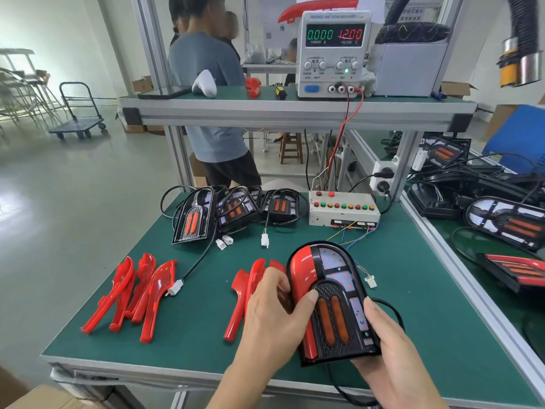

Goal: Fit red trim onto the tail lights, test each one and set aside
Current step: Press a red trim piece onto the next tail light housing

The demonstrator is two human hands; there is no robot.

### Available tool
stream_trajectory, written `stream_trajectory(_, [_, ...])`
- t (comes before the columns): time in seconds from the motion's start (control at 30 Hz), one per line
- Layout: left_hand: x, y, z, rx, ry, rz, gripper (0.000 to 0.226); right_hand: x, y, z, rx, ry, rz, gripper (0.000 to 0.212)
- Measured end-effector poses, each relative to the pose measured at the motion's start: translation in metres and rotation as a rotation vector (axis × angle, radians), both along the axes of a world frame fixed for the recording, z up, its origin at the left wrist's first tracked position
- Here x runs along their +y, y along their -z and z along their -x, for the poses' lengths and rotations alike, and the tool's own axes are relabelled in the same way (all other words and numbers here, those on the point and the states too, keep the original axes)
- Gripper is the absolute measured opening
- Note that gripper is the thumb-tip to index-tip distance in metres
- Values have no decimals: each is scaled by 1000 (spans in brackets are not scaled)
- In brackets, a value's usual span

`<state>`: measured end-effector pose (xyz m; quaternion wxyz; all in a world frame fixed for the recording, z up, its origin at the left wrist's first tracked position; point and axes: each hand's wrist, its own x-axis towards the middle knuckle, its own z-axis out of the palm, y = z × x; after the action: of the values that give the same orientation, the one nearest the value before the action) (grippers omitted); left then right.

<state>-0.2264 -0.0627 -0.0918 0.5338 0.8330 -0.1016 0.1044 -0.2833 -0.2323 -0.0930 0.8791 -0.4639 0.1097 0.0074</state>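
I hold a black tail light [336, 299] above the green table [182, 329], tilted toward me. A red trim [302, 265] sits along its left side. My left hand [271, 311] grips the light's left edge with the thumb on its face. My right hand [386, 346] holds the lower right corner from below. Its white plug [371, 281] hangs loose on thin wires. Two groups of loose red trims lie on the table, one at the left [138, 290] and one partly behind my left hand [244, 290]. Three untrimmed tail lights [194, 216] stand at the back.
A test box with coloured buttons [343, 208] sits at the back right. A power supply [334, 54] on the upper shelf reads 0.000 A and 12.00 V. More tail lights [507, 219] pile on the right bench. A person [212, 98] stands beyond the table.
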Motion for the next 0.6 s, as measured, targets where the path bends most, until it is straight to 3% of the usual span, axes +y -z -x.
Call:
stream_trajectory(0.17, [1, -3, -4, 450, 216, 441, 79, -2, -3, -1, 21, -6, -38, 46])
stream_trajectory(0.27, [5, -8, -8, 620, 408, 649, 63, -3, -5, -2, 30, -6, -37, 45])
stream_trajectory(0.5, [-8, -11, -5, 735, 562, 932, 58, -14, -14, -15, 33, -9, 39, 42])
stream_trajectory(0.6, [-20, -7, -3, 699, 537, 948, 57, -21, -19, -24, 65, -3, 50, 43])
